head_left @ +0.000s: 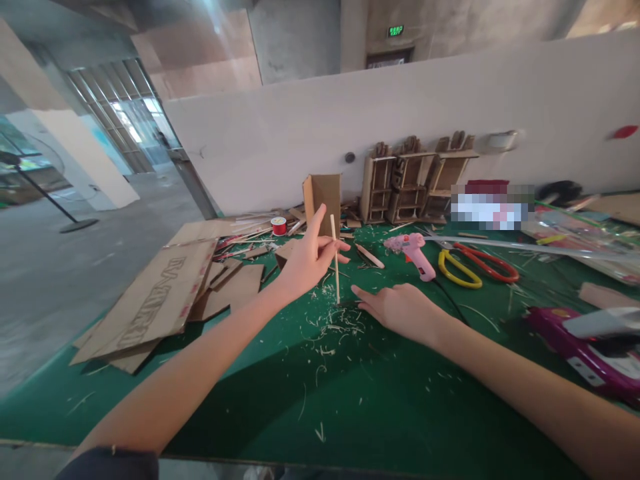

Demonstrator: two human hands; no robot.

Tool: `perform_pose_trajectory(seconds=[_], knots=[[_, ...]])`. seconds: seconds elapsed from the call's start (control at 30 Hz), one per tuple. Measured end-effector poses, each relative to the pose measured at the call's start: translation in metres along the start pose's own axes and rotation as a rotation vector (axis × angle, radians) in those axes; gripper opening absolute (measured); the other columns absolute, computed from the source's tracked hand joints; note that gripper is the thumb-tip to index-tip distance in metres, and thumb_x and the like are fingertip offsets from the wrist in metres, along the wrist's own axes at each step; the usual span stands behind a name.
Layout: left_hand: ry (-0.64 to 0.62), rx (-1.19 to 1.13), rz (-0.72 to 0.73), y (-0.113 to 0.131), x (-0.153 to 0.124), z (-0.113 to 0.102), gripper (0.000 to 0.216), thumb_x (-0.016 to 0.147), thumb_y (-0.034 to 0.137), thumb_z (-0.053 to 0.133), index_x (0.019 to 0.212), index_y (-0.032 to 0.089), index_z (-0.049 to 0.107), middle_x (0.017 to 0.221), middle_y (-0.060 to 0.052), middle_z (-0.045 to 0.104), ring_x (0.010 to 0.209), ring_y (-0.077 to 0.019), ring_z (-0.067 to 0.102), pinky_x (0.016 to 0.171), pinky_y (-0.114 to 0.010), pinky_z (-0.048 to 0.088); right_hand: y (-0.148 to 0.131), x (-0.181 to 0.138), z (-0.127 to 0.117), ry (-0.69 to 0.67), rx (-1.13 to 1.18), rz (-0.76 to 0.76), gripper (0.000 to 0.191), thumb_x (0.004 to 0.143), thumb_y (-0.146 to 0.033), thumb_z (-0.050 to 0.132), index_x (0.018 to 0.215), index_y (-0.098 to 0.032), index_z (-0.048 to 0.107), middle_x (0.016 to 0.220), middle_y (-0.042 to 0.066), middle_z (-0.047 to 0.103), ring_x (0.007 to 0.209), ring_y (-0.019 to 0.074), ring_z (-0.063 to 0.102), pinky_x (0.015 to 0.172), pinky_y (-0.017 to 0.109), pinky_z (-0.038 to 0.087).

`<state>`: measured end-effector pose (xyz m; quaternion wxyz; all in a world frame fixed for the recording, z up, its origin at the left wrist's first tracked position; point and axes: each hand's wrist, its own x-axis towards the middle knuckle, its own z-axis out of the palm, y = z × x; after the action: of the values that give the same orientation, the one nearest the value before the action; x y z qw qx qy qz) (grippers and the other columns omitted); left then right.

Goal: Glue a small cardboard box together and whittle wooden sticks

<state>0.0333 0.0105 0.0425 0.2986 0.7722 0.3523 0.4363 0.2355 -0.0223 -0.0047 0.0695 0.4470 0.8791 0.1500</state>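
One thin wooden stick [337, 280]: it stands nearly upright above the green surface [400, 407], in front of the person, its lower end near the shavings.
Left hand [313, 260]: it grasps the stick between thumb and fingers, with one finger pointing upward.
Right hand [387, 303]: it is near the stick's lower end, index finger stretched, other fingers bent; whether it grips something, one cannot tell.
Shavings [345, 328]: pale curls, scattered below both hands.
Behind the stick: an upright cardboard piece [327, 190] and, to its left, a red spool [279, 228].
Right side: a pink glue gun [424, 262], near scissors [465, 249] with yellow and red handles.
Left side: flat cardboard sheets [150, 293], overlapping.
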Motion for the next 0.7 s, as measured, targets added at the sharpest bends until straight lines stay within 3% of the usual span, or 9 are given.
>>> perform_pose_trajectory(seconds=[0.2,0.7], knots=[[-0.006,-0.015,-0.014,0.000,0.001,0.004,0.067,0.094,0.025,0.042,0.150,0.019,0.005,0.103,-0.008,0.071,0.084,-0.0203,0.070,0.081,-0.038,0.055,-0.007,-0.001,0.001,-0.030,0.004,0.015,0.049,0.100,-0.036,0.031,0.144,-0.016,0.040,0.064,0.009,0.068,0.059,0.0199,0.067,0.045,0.027,0.022],[-0.028,0.018,0.000,0.004,0.000,0.005,0.066,0.095,0.026,0.041,0.150,0.020,0.005,0.100,-0.008,0.071,0.084,-0.0193,0.070,0.078,-0.036,0.056,-0.016,0.001,0.000,-0.016,-0.007,-0.085,0.049,0.100,-0.033,0.030,0.143,-0.011,0.041,0.069,0.012,0.069,0.067,0.0227,0.069,0.050,0.028,0.031]])
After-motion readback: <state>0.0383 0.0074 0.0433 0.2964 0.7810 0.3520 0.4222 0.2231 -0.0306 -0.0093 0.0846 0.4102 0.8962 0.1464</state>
